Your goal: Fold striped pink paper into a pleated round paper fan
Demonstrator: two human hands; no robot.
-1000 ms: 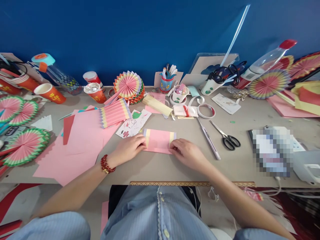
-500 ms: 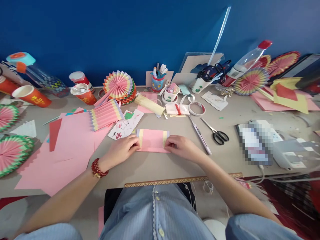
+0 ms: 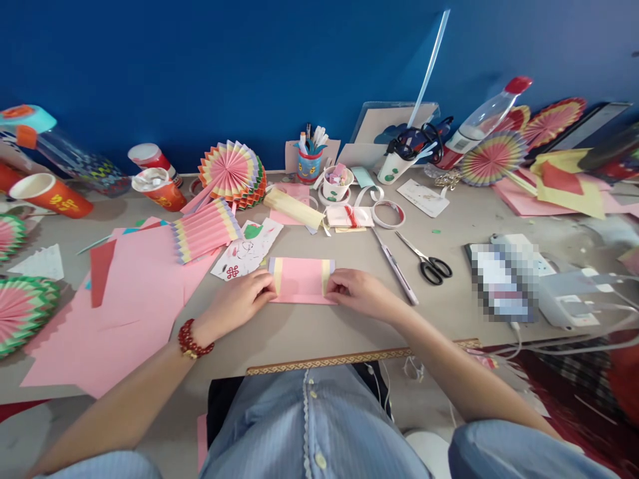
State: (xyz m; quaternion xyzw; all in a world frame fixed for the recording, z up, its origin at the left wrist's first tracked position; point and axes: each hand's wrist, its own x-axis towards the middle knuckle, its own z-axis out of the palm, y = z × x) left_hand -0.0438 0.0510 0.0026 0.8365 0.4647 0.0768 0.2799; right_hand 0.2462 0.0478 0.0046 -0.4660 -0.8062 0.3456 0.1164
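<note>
A small pink paper (image 3: 301, 276) with yellow and lilac bands at both ends lies on the table in front of me. Along its near edge runs a narrow fold. My left hand (image 3: 252, 293) pinches the left end, a dark red bead bracelet on its wrist. At the opposite end my right hand (image 3: 349, 287) has its fingers closed on the paper's near corner. Just behind my left hand lie a doodled white card (image 3: 248, 249) and a pleated pink strip (image 3: 206, 229). To the right of my right hand are a pen-like cutter (image 3: 398, 269) and black-handled scissors (image 3: 430, 263).
Large pink sheets (image 3: 134, 313) spread over the left side, near paper rosettes (image 3: 24, 309) and orange cups (image 3: 52, 196). Tape rolls (image 3: 388, 214) and a pen holder (image 3: 309, 165) stand behind. On the right are a phone (image 3: 499, 283) and a power strip (image 3: 559, 293) with cables.
The view has shifted slightly, so most things sit a little further left. Both hands keep their hold on the pink paper, which looks nearly the same.
</note>
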